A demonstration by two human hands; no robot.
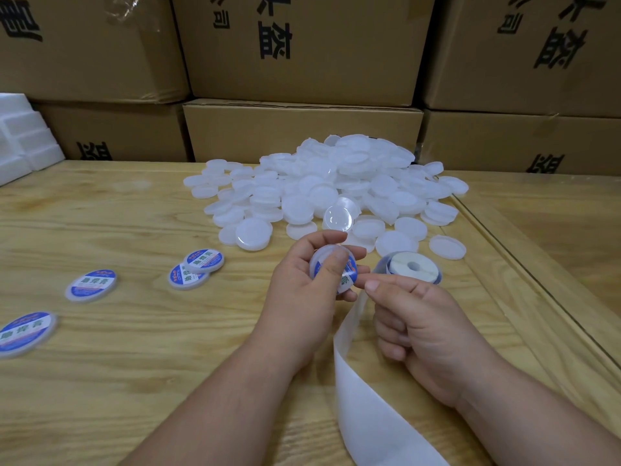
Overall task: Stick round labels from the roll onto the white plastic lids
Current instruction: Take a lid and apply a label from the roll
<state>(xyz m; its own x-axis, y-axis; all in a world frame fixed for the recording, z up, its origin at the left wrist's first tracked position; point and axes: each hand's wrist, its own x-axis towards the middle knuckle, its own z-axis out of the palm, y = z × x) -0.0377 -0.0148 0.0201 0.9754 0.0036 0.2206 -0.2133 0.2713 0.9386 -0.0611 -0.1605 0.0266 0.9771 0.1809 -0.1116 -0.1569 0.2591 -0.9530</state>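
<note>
At table centre: left hand [302, 280] grips one lid [332, 272], thumb pressing its blue label.
Right hand [423, 327]: curled, pinching the backing strip [366, 398] beside the lid.
Roll [413, 267]: one, just right.
Labelled lids [90, 285]: four, left.
Plain lids [336, 190]: a far heap, too many to count.

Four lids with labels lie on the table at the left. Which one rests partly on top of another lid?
The labelled lid farthest right. Its edge overlaps the labelled lid beside it, while the other two at the left each lie alone, flat on the table.
</note>
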